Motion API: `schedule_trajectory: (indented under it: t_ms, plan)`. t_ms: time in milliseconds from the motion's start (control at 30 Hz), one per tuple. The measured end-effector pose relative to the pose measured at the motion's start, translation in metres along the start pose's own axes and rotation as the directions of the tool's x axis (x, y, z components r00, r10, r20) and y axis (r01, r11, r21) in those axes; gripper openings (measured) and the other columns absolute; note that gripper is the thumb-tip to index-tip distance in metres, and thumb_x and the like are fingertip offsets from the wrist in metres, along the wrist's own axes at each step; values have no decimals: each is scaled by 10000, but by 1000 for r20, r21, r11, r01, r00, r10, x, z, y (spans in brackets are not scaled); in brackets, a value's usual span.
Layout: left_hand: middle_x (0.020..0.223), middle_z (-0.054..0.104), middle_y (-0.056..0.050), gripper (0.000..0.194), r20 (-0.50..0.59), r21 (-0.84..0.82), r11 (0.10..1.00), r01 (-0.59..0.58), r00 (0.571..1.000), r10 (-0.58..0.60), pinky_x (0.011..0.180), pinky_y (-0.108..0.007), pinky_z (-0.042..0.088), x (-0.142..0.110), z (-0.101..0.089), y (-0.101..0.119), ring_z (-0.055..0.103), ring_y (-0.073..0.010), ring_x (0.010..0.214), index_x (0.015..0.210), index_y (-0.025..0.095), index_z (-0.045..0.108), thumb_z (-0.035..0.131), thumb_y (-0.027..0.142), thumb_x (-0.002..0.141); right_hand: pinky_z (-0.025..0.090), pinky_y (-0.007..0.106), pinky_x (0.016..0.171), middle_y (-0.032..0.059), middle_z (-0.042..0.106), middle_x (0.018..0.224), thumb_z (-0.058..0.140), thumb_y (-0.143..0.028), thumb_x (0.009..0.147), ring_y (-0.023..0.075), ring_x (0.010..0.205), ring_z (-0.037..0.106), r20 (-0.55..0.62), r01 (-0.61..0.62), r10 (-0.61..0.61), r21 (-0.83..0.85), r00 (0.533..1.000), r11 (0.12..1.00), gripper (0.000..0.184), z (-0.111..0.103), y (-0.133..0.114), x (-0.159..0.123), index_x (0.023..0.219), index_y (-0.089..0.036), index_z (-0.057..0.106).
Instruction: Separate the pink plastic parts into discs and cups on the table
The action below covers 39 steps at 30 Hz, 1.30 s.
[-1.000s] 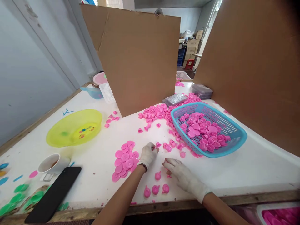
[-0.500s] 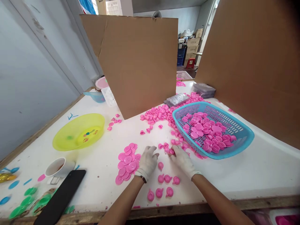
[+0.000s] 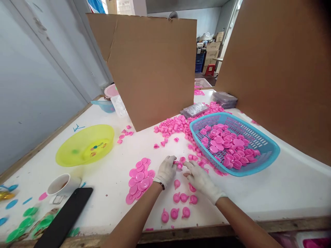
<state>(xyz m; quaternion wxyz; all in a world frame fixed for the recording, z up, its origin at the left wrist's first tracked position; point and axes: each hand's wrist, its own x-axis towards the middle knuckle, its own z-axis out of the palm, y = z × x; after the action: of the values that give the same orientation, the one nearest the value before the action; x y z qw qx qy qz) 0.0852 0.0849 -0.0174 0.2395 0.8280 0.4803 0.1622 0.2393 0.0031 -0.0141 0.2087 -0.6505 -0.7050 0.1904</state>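
My left hand [image 3: 166, 171], in a pale glove, has its fingertips curled against a small pink toy cup [image 3: 179, 166]. Just right of it, my right hand [image 3: 203, 179], gloved as well, has its fingers apart with nothing seen between them. Partly below that hand lies a pink cup [image 3: 192, 187] with a handle. Several more pink cups [image 3: 184, 197] stand in short rows nearer the table's front edge. Left of my left hand is a spread of flat pink discs [image 3: 140, 176], like toy saucers. Loose pink cups [image 3: 172, 126] form a heap farther back.
A blue basket [image 3: 269, 155] holding pink cups sits at right. On the left are a yellow basin [image 3: 68, 151], a white mug [image 3: 58, 186], a black phone [image 3: 67, 217] and green pieces [image 3: 26, 222]. Cardboard sheets [image 3: 152, 72] stand behind; wrapped packs [image 3: 195, 110] lie near the heap.
My right hand has drawn slightly back toward me, and a pink cup now shows below it. My left hand has moved a little right and forward, up against a cup.
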Motion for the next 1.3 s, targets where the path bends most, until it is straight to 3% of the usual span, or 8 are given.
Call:
schedule_trajectory:
  t_ms: [167, 333, 467, 600, 833, 1067, 1167, 1300]
  plan:
    - [975, 535, -63, 225, 133, 274, 959, -70, 990, 35, 723, -269, 448, -19, -3, 1, 532, -156, 845, 986, 176, 545, 379, 128, 842, 404, 255, 707, 68, 532, 988, 416, -78, 782, 151, 813, 530, 92, -2, 14, -129, 996, 992, 244, 14, -13, 28, 941, -195, 559]
    - [977, 533, -47, 174, 157, 273, 959, -77, 987, 34, 703, -248, 443, -28, -10, 3, 540, -141, 829, 950, 188, 548, 399, 175, 862, 417, 243, 685, 12, 538, 776, 370, -143, 806, 126, 729, 529, 121, -109, 81, 249, 989, 962, 129, 9, 1, 17, 765, -194, 481]
    - [1006, 541, -49, 206, 82, 212, 976, -54, 996, 37, 723, -249, 431, -2, -9, 13, 552, -148, 879, 993, 207, 552, 381, 214, 878, 360, 200, 464, -28, 535, 616, 340, -152, 776, 88, 478, 494, 460, -417, 194, 453, 866, 788, 112, -4, 13, 11, 701, -198, 408]
    - [1020, 553, -79, 233, 91, 191, 982, -2, 996, -15, 734, -283, 435, 35, 3, 30, 568, -185, 886, 1024, 184, 554, 454, 277, 835, 280, 197, 377, -34, 537, 516, 404, -155, 724, 75, 357, 426, 515, -466, 230, 394, 826, 792, 88, -8, 18, 17, 653, -188, 446]
    - [921, 610, -47, 195, 79, 92, 994, -60, 995, 53, 744, -275, 438, 25, -8, 28, 572, -163, 834, 979, 192, 544, 478, 198, 796, 282, 188, 392, -60, 488, 517, 439, -270, 775, 57, 378, 396, 294, -413, 309, 424, 905, 806, 106, -20, 17, 5, 700, -196, 454]
    - [934, 569, -48, 199, -39, -51, 946, -321, 947, 319, 733, -269, 463, -36, -27, 28, 548, -143, 822, 969, 180, 512, 410, 126, 808, 400, 215, 484, -19, 562, 667, 435, -413, 805, 104, 544, 548, 393, -345, 18, 783, 919, 517, 223, -22, -25, 9, 836, -199, 491]
    - [1107, 515, -77, 391, -129, -135, 958, -254, 963, 237, 750, -269, 480, -48, -36, 18, 550, -123, 822, 1171, 178, 416, 458, 115, 788, 415, 235, 548, -26, 549, 669, 462, -382, 812, 108, 577, 532, 331, -232, -66, 778, 941, 584, 203, -10, -31, 21, 863, -193, 515]
    - [1097, 523, -60, 347, -201, -121, 989, -89, 978, 64, 760, -280, 473, -72, -54, -14, 550, -114, 770, 1117, 194, 477, 526, 141, 777, 411, 272, 674, 3, 572, 794, 477, -325, 813, 139, 735, 524, 124, -41, -26, 506, 992, 862, 182, 3, -20, 30, 926, -196, 537]
